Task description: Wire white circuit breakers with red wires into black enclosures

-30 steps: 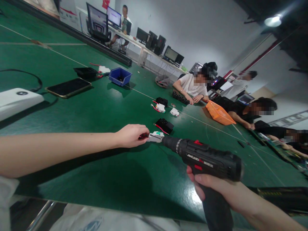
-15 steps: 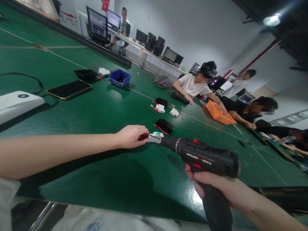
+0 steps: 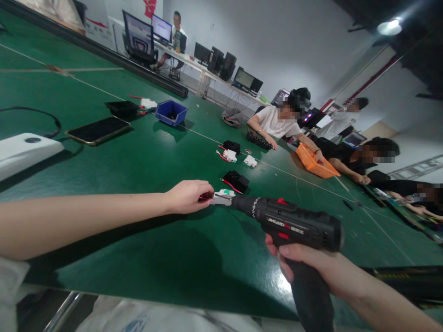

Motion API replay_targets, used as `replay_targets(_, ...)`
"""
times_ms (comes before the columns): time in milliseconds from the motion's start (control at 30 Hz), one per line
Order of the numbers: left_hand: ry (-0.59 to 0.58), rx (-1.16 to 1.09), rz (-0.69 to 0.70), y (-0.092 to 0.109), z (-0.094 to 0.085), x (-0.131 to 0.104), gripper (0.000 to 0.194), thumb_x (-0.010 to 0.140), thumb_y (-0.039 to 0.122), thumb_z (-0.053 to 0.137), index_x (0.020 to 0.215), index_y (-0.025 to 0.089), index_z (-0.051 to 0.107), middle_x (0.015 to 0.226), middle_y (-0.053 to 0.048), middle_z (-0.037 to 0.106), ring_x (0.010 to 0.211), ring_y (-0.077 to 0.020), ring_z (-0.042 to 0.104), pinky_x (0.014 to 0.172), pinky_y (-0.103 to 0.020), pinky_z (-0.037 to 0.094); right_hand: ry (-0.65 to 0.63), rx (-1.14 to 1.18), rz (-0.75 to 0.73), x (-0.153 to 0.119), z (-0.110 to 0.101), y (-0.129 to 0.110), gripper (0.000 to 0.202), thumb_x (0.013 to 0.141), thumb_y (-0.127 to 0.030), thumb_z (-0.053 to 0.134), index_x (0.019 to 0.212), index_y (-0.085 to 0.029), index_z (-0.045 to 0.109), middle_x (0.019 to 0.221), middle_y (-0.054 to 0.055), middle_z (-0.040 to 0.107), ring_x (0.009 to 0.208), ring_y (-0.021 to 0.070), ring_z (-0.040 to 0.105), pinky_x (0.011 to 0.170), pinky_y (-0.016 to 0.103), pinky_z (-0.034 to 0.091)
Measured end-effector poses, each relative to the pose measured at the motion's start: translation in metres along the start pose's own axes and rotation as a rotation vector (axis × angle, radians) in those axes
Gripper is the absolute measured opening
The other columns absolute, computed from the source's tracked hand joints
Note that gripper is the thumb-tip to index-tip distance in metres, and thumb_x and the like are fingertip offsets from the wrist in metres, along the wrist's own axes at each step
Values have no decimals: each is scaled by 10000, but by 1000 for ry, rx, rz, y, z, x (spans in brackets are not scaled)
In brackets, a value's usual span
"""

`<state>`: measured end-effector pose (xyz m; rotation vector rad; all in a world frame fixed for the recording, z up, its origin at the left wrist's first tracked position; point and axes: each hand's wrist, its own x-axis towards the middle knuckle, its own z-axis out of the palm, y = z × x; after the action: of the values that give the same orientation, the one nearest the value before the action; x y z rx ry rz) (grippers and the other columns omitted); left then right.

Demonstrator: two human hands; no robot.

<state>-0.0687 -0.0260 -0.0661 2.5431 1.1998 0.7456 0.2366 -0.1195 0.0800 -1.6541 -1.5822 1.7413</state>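
The left hand (image 3: 187, 196) is over the green worktop (image 3: 152, 258), its fingers closed on the near end of a small white part (image 3: 224, 199) that carries a green detail. Something dark red shows within the curled fingers; its form is too small to tell.

The right hand (image 3: 306, 258) grips the handle of a black and red power drill (image 3: 297, 224), fingers wrapped round the grip below the body. The drill lies roughly level, its chuck close to the white part and its thin bit running along the part toward the left hand. Whether the tip engages a screw cannot be told.

Just beyond the white part sits a black housing (image 3: 237, 181) with a red wire alongside. Farther off are a white module (image 3: 230, 156) with red leads, a second black housing (image 3: 231, 146) close behind it, and a white block (image 3: 250, 161) near both.

A blue bin (image 3: 171, 113) holding small dark items stands beyond the left hand, with a phone (image 3: 98, 130) and a black tray (image 3: 122, 109) to its left. Across the worktop, a person (image 3: 278, 121) in a white shirt has one hand in an orange bin (image 3: 316, 162).
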Motion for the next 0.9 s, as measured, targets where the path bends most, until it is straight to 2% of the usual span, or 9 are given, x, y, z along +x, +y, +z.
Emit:
replay_targets(200, 9, -8, -6, -1, 2, 0, 200, 951, 375, 557, 1014, 210, 651, 959, -25, 683, 826, -163, 636, 676, -258, 440, -13, 77, -11, -1, -5, 4, 441, 792, -480, 774, 1055, -131, 708, 755, 57, 694, 598, 145, 613, 580, 278, 473)
replay_targets(333, 0, -11, -12, -1, 2, 0, 193, 941, 357, 569, 1018, 201, 653, 970, -33, 690, 842, -170, 643, 667, -258, 441, 9, 160, -113, 3, -10, 9, 422, 800, -464, 755, 1047, -124, 710, 687, 47, 680, 558, 141, 586, 565, 277, 458)
replay_targets(433, -7, 0, -12, 0, 1, 0, 209, 943, 363, 569, 1036, 197, 656, 993, -43, 697, 865, -180, 653, 679, -264, 451, 95, 219, -228, 14, -18, 12, 377, 816, -443, 726, 1037, -138, 705, 706, 44, 675, 552, 142, 562, 567, 292, 464)
replay_targets(533, 1, 15, -16, 1, -1, 0, 208, 941, 369, 574, 1026, 198, 656, 994, -44, 703, 863, -181, 656, 683, -266, 459, 249, 204, -291, 35, -34, 16, 395, 799, -466, 740, 1042, -161, 679, 726, 29, 661, 571, 156, 565, 557, 298, 464)
replay_targets(633, 12, 6, -22, 3, -1, -1, 179, 933, 352, 583, 993, 204, 664, 983, -34, 709, 845, -169, 656, 684, -258, 465, 453, -38, -306, 63, -61, 22, 499, 776, -525, 760, 1099, -160, 652, 678, 19, 633, 618, 201, 593, 564, 314, 462)
replay_targets(733, 23, -17, -13, 5, -2, -1, 190, 938, 350, 573, 1003, 204, 676, 958, -31, 715, 824, -158, 658, 670, -247, 471, 699, -555, -341, 90, -91, 35, 412, 756, -420, 765, 1051, -158, 648, 876, 98, 705, 768, 266, 660, 677, 356, 486)
replay_targets(767, 27, -20, -7, 5, -2, -1, 191, 937, 348, 574, 1002, 202, 678, 951, -32, 715, 818, -156, 658, 665, -245, 472, 774, -756, -298, 97, -100, 40, 379, 751, -368, 752, 1045, -154, 646, 936, 130, 716, 831, 299, 676, 708, 368, 482)
replay_targets(833, 32, -15, 0, 5, -3, -1, 185, 930, 347, 583, 986, 199, 680, 934, -31, 715, 800, -154, 655, 659, -244, 474, 826, -1003, -195, 108, -114, 52, 368, 778, -303, 694, 1099, -131, 639, 1058, 187, 718, 921, 335, 693, 752, 378, 480)
replay_targets(900, 26, -14, -1, 5, -4, -1, 180, 924, 347, 592, 970, 196, 679, 928, -30, 716, 792, -153, 654, 659, -245, 477, 776, -1092, -106, 115, -125, 63, 366, 812, -327, 657, 1117, -124, 650, 1083, 200, 725, 943, 336, 706, 759, 369, 484)
